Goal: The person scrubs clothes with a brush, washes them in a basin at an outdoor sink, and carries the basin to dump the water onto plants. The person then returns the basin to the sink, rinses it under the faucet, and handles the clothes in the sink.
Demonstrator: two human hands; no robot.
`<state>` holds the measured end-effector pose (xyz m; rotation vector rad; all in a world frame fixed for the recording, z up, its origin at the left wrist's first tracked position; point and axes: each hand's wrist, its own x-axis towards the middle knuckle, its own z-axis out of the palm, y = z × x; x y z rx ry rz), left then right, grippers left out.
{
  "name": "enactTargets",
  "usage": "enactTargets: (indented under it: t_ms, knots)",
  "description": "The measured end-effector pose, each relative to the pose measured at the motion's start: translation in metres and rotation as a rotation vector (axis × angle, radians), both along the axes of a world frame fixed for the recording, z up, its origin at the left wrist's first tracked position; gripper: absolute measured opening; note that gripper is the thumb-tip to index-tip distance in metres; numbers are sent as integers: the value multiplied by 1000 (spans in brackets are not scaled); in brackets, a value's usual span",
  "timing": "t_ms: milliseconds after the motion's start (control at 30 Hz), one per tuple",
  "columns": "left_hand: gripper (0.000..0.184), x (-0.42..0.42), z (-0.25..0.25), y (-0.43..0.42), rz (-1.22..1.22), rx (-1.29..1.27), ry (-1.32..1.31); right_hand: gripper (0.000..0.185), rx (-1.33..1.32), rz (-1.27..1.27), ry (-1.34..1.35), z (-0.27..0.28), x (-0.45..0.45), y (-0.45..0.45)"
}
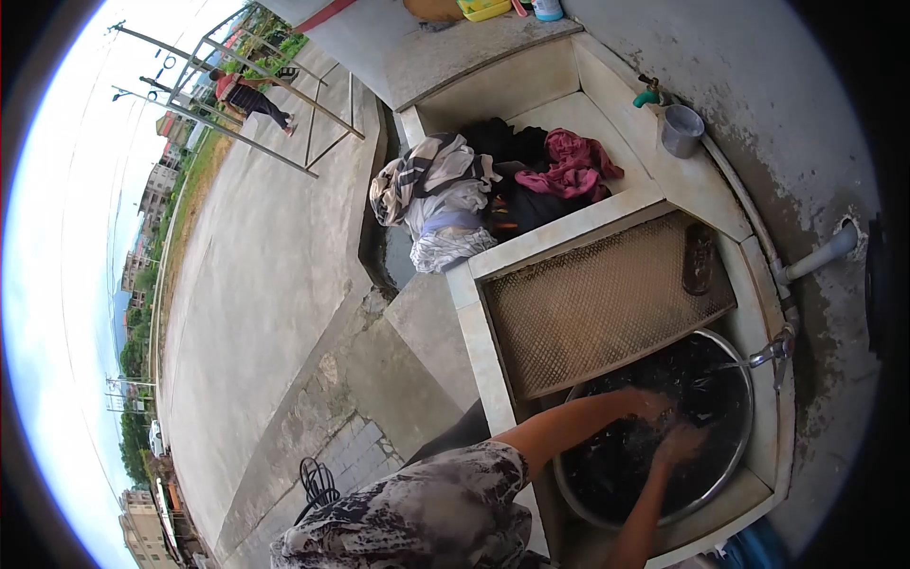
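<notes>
A round metal basin (749,417) stands in the sink, filled with dark water and what looks like dark cloth (616,474). My left hand (649,406) reaches over the basin at the water's surface. Close beside it is my right hand (684,441), coming in from the lower edge. The fingers of both are blurred and partly under water, so what they grip does not show. From a metal tap (773,351) a thin stream runs into the basin.
A ribbed washboard slab (607,303) carries a dark brush (699,258). Heaped clothes (455,204), including a maroon garment (573,166), lie at the neighbouring basin. A grey cup (681,131) sits by a green tap (647,95). Another person (251,95) is far off on the concrete.
</notes>
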<state>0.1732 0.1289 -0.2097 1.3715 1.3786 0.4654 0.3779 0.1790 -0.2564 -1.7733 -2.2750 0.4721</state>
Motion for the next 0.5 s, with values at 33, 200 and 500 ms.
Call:
enactTargets:
  t_ms: [33, 200, 500]
  knots:
    - [53, -9, 1, 4, 7, 113, -50, 54, -41, 83, 150, 15, -4, 2]
    - [43, -19, 56, -12, 177, 154, 37, 59, -524, -662, 1178, 107, 18, -71]
    - [42, 0, 140, -58, 163, 42, -125, 82, -217, -85, 903, 236, -27, -94]
